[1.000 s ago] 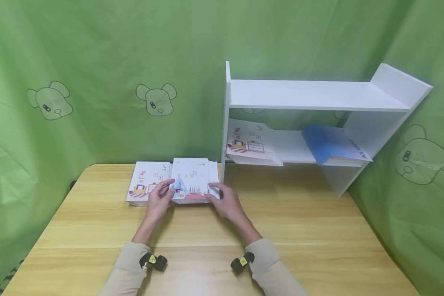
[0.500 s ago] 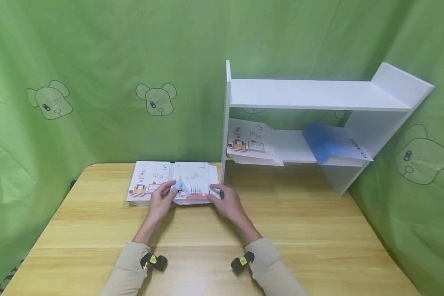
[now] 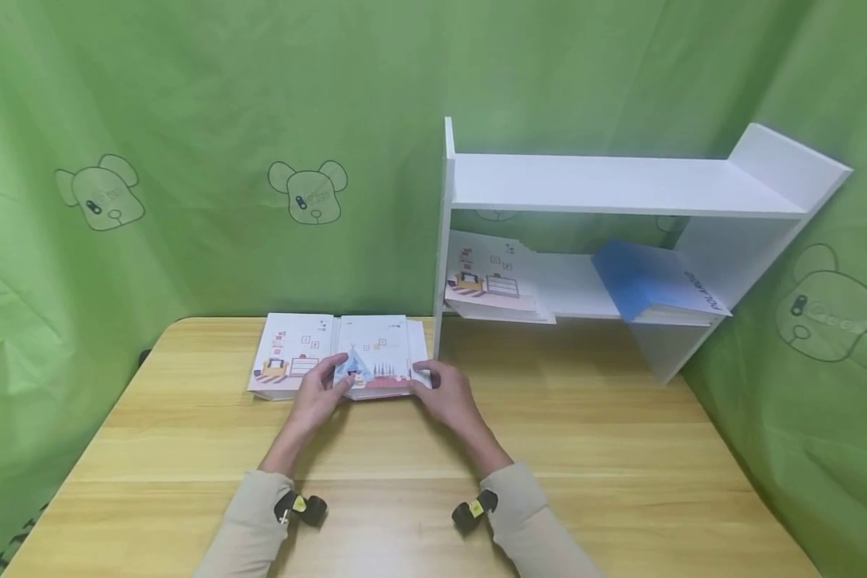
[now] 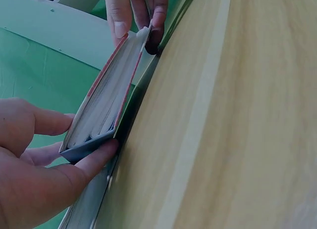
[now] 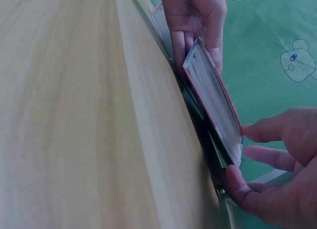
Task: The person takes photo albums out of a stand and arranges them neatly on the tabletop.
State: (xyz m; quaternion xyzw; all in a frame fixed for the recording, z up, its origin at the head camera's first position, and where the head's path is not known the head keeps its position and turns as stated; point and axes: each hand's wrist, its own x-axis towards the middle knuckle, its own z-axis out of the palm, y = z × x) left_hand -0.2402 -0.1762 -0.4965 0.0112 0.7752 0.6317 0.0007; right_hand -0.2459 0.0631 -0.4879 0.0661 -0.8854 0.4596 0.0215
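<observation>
My left hand (image 3: 319, 395) and right hand (image 3: 444, 397) grip opposite sides of a white photo album (image 3: 376, 349) with a blue tent print. In the left wrist view, the left thumb and fingers pinch the album's blue-grey spine (image 4: 89, 147), and its page block (image 4: 106, 90) faces the camera. The right fingers (image 5: 270, 130) hold the other side of the covers in the right wrist view. Just left of it lies a second album (image 3: 292, 341) with a yellow furniture print. A white edge (image 3: 418, 341) shows at the right; what it belongs to is unclear.
A white two-tier shelf (image 3: 621, 185) stands at the back right of the wooden table (image 3: 585, 449). On its lower board, a white printed album (image 3: 491, 265) leans at the left and a blue POLAROID album (image 3: 650, 281) at the right. A green curtain (image 3: 209, 120) hangs behind.
The tent-print album has come down slightly and towards me, its top edge now about level with the album on the left. Both hands have kept their grip on it.
</observation>
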